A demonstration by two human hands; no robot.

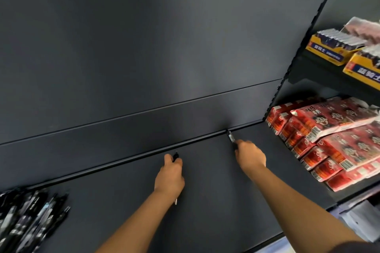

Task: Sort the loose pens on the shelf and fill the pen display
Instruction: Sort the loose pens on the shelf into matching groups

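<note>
My left hand grips a black pen over the middle of the dark shelf; the pen's black end pokes out above my fingers and its silver tip shows below my wrist. My right hand holds a second black pen that points up toward the groove at the back of the shelf. A pile of several loose black pens lies on the shelf at the far left. No pen display is in view.
The dark back panel rises behind the shelf. Red snack packs are stacked on the neighbouring shelf to the right. Above them stand yellow boxes of small packets. White items sit lower right.
</note>
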